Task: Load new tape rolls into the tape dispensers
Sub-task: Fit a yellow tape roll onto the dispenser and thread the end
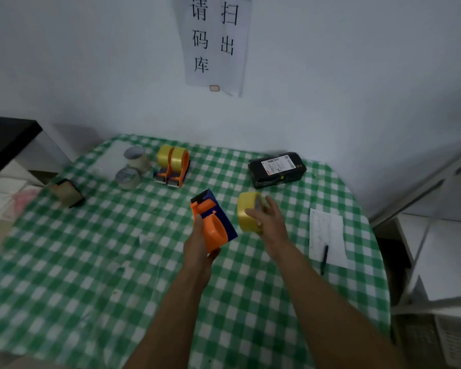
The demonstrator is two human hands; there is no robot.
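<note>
Two bare forearms reach in from six o'clock over the table (91,262), which is covered by a green-and-white check cloth. The left hand (197,246) has its fingers wrapped round the orange handle of an orange-and-blue tape dispenser (213,222), held tilted with its cutter end toward eleven o'clock; no roll is seen in it. Just beside it at three o'clock, the right hand (266,222) grips a yellow tape roll (248,211), fingers spread round its rim. Whether the roll touches the cloth cannot be told. Further toward three o'clock a white sheet (326,230) lies flat with a dark pen (324,258) on its near edge. At nine o'clock, near the table's edge, sits a small dark-framed object (68,193), too blurred to identify. Beyond, at twelve o'clock, two loaded dispensers (173,166) stand side by side, each carrying yellow tape. Two pale rolls (133,166) stand just beside them at nine o'clock. A black parcel (277,169) with a white label lies at one o'clock. A paper notice (216,43) hangs on the wall behind.
</note>
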